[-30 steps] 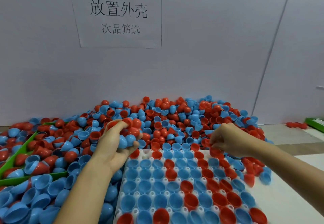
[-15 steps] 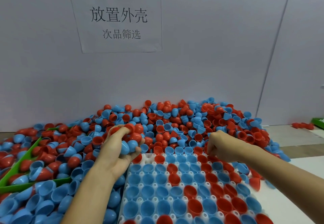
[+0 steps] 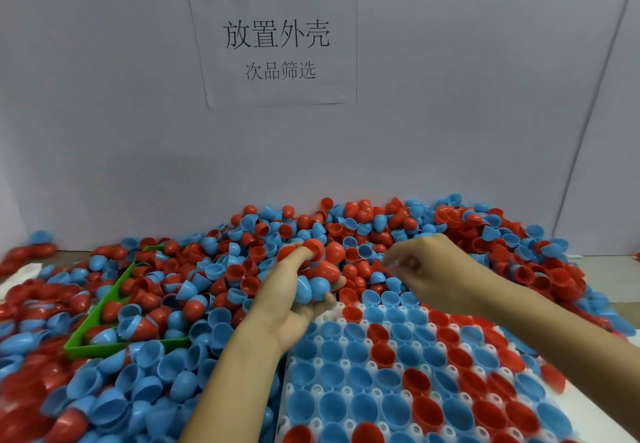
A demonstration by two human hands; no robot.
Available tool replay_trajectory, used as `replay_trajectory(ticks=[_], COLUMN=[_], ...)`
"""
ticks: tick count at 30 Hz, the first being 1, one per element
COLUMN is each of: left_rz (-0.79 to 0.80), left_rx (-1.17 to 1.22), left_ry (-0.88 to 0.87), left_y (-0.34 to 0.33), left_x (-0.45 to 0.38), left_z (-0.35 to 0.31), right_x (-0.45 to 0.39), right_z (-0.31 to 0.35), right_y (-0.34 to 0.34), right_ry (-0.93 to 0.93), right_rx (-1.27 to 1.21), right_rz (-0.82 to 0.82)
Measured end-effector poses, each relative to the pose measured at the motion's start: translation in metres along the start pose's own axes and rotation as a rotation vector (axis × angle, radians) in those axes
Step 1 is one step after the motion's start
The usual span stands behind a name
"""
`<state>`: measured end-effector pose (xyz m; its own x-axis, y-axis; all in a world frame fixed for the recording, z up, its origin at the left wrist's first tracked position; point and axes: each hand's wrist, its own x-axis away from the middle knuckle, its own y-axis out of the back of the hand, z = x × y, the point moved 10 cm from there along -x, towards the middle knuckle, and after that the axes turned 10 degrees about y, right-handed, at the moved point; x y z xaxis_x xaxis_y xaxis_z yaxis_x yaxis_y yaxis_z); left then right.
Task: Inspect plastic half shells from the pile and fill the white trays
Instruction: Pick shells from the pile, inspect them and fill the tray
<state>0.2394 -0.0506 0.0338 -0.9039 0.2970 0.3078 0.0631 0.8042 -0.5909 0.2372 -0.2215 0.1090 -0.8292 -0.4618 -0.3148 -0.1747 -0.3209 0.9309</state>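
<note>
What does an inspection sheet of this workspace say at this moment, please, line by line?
Surface: pale table, mostly buried under shells.
Job's things: big pile of red and blue half shells against the wall; white tray in front, nearly every visible cup filled, openings up.
Clutter: green bin at left, half buried in shells; loose blue shells spilled in front of it.
Grippers: left hand grips a handful of red and blue shells; right hand above the tray's far edge, fingers blurred, hold unclear.
Cables: nothing seen.
Surroundings: grey wall with a printed paper sign.
</note>
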Motion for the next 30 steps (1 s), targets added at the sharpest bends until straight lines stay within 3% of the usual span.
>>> replay_trajectory(ticks=[4, 10, 16, 21, 23, 26, 28, 30], left_rz=[0.108, 0.117, -0.078, -0.374, -0.538, -0.838, -0.993, -1.085], left_rx=[-0.075, -0.085, 0.103, 0.043, -0.112, -0.620, -0.898, -1.062], left_ry=[0.009, 0.009, -0.079, -0.306, -0.436, -0.631, -0.565, -0.362], left_y=[-0.015, -0.012, 0.024, 0.083, 0.101, 0.111, 0.121, 0.137], left_x=[0.004, 0.002, -0.003, 0.014, 0.030, 0.053, 0.052, 0.046], left_z=[0.002, 0.002, -0.018, -0.064, -0.083, -0.107, -0.105, -0.098], right_x=[-0.021, -0.035, -0.027, -0.021, -0.020, -0.019, -0.019, -0.018], right_z=[0.028, 0.033, 0.012, 0.008, 0.008, 0.010, 0.010, 0.012], right_y=[0.001, -0.011, -0.006, -0.011, -0.015, -0.020, -0.021, -0.021], right_ry=[-0.056, -0.134, -0.252, -0.269, -0.272, -0.266, -0.263, -0.259], right_rx=[-0.252, -0.438, -0.706, -0.887, -0.918, -0.933, -0.952, -0.954], right_rz=[-0.155, -0.160, -0.355, -0.356, -0.339, -0.328, -0.337, -0.339])
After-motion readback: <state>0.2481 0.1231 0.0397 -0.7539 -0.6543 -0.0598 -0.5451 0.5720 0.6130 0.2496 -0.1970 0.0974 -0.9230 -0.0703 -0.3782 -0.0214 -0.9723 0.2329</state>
